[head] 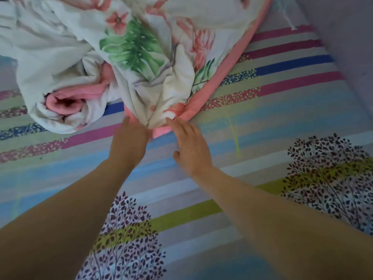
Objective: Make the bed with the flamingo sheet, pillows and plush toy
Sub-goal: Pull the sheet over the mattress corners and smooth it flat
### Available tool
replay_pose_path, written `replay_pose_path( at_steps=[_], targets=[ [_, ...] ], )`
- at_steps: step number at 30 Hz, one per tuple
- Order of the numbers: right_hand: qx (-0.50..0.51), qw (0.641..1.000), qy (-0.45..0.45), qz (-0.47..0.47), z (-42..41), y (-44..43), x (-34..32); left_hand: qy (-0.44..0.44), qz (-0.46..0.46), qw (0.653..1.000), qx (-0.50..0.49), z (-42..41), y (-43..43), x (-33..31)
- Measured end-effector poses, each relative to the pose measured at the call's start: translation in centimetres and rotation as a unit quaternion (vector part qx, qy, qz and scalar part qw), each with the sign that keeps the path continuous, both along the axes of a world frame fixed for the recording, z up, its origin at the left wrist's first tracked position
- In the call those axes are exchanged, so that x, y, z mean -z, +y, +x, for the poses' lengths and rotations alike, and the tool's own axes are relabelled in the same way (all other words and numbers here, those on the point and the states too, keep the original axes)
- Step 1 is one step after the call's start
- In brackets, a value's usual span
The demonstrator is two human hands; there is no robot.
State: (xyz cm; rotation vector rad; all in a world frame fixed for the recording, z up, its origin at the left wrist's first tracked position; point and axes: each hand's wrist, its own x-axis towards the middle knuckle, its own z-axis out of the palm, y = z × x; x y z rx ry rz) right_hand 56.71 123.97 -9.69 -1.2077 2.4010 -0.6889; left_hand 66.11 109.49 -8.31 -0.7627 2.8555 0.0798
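Note:
The flamingo sheet (129, 47), white with pink flamingos, green leaves and a pink border, lies crumpled in a heap across the far half of the bed. Its near corner points toward me. My left hand (129, 141) is at that corner, fingers curled against the pink edge; whether it grips the cloth I cannot tell. My right hand (190, 145) hovers just right of the corner with fingers spread, fingertips touching the pink border. No pillows or plush toy are in view.
The mattress (252, 158) wears a striped sheet in blue, pink, green and grey with dark leafy tree prints near me. A lilac wall (351, 37) runs along the right side of the bed.

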Motion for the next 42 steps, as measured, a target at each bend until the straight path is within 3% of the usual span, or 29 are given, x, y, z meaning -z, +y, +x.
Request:
replay_pose_path(
  at_steps=[5, 10, 13, 16, 20, 24, 27, 31, 35, 37, 42],
  targets=[
    [-0.014, 0.998, 0.063, 0.01, -0.7, 2.1, -0.1, 0.074, 0.175, 0.979, -0.067, -1.4, 3.9, -1.5],
    [0.027, 0.994, 0.105, -0.031, -3.5, 5.1, -2.1, 0.134, 0.386, 0.908, -0.097, -4.2, 9.6, -5.0],
    [0.006, 0.993, 0.116, -0.029, -5.2, 8.9, -3.3, 0.121, 0.444, 0.885, -0.068, -5.0, 13.1, -6.3],
    [-0.006, 0.997, 0.072, 0.004, -6.4, 13.0, -4.9, 0.114, 0.412, 0.9, -0.078, -5.1, 15.2, -7.2],
    [-0.035, 0.997, 0.076, 0.0, -6.9, 16.2, -7.7, 0.049, 0.132, 0.989, 0.033, -4.4, 16.5, -7.2],
    [-0.015, 0.998, 0.063, -0.002, -7.8, 18.7, -9.4, 0.145, -0.035, 0.988, 0.048, -4.3, 17.1, -7.5],
    [0.006, 0.995, 0.094, 0.019, -8.8, 20.8, -10.8, 0.155, 0.0, 0.988, 0.009, -4.4, 16.9, -8.4],
    [0.002, 0.978, 0.172, 0.117, -9.5, 23.0, -13.0, 0.024, 0.127, 0.991, 0.015, -4.2, 19.3, -10.1],
    [0.017, 0.967, 0.181, 0.177, -10.5, 25.1, -15.3, 0.057, 0.229, 0.971, 0.047, -4.4, 22.6, -11.1],
    [0.038, 0.962, 0.193, 0.192, -11.8, 26.5, -15.8, 0.025, 0.29, 0.956, 0.049, -5.6, 24.7, -11.6],
    [0.057, 0.951, 0.192, 0.235, -14.1, 29.8, -14.3, -0.067, 0.144, 0.982, 0.104, -8.4, 27.8, -9.8]
  ],
)
